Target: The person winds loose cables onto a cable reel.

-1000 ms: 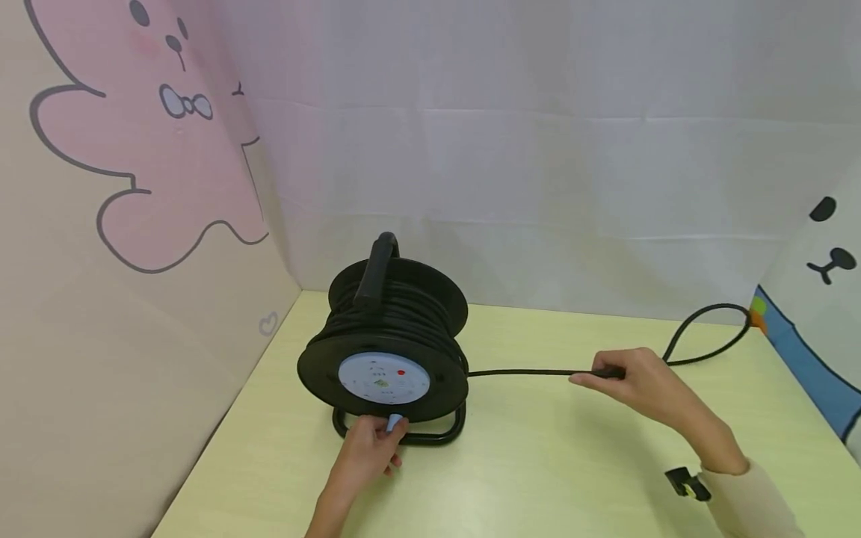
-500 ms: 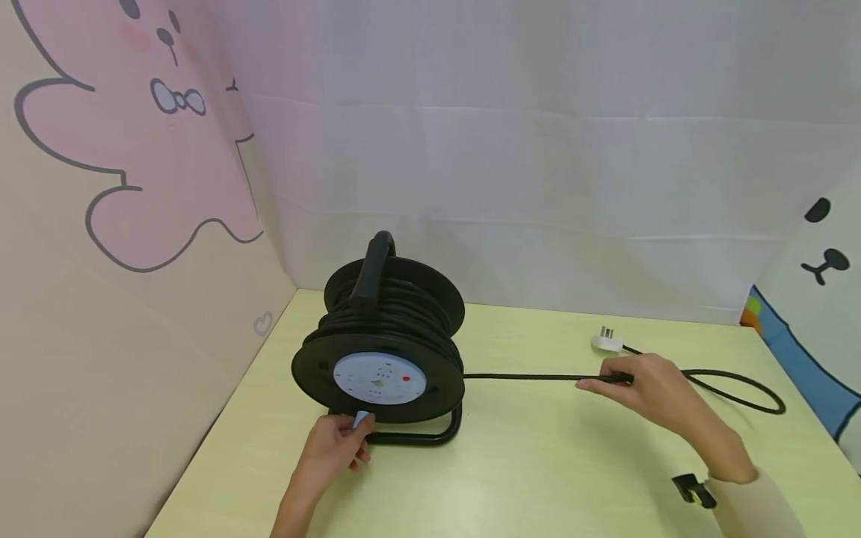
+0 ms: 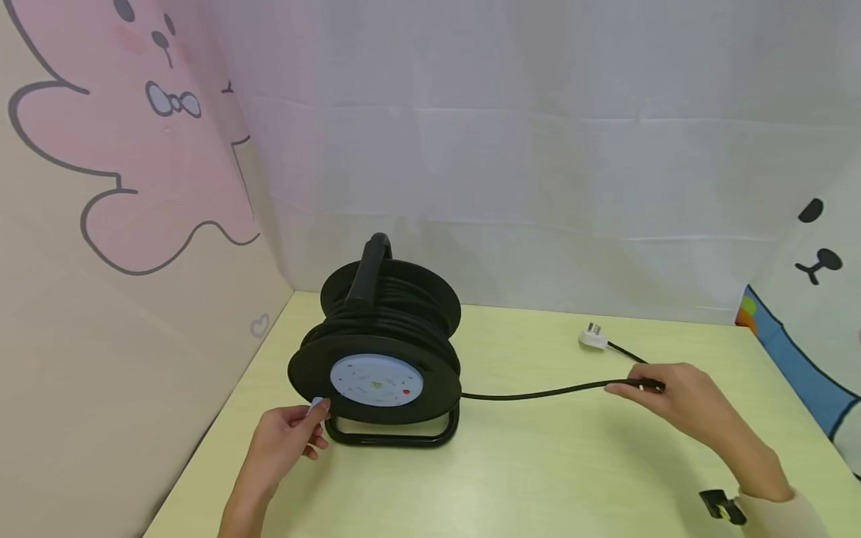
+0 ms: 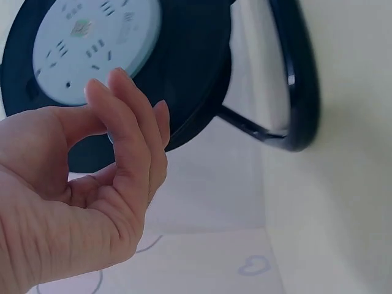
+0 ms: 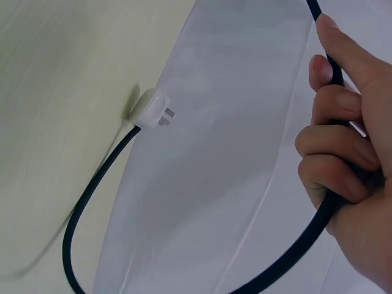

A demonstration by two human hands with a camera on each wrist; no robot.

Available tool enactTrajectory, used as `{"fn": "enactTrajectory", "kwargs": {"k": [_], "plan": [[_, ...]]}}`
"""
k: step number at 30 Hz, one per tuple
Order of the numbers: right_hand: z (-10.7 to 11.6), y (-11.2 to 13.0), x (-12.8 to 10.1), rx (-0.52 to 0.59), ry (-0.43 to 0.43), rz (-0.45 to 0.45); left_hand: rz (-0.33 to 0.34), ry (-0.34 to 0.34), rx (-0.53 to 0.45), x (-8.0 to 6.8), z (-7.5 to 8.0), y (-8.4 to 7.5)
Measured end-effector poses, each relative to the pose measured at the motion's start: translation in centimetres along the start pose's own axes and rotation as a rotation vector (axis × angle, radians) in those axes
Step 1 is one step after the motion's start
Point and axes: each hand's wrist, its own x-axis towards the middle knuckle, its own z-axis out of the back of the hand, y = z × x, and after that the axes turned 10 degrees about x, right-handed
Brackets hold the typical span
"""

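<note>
A black cable reel with a pale socket panel stands upright on its tube frame, left of the table's middle. My left hand pinches a small pale crank knob at the lower left of the reel's front disc; in the left wrist view the fingers mostly cover it. From the reel's right side a black cable runs, slightly slack, to my right hand. The right fingers curl round the cable, as the right wrist view confirms. Beyond that hand lies the cable's white three-pin plug.
A pale yellow table bears everything. White sheeting hangs behind it, and a cartoon-printed panel closes the left side. A small black object shows beside the right sleeve.
The left hand and knob have swung leftward round the disc, and the panel has turned. The right hand has moved right. The white plug has come into view, and the cable has slackened.
</note>
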Motion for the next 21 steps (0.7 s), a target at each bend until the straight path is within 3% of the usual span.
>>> {"fn": "enactTrajectory", "kwargs": {"k": [10, 21], "plan": [[0.8, -1.1, -2.2, 0.109, -0.055, -0.093, -0.036, -0.028, -0.019, -0.6, 2.9, -2.7], [0.4, -0.9, -2.1, 0.143, -0.015, -0.171, -0.084, -0.083, -0.101, -1.8, 3.0, -5.8]]}}
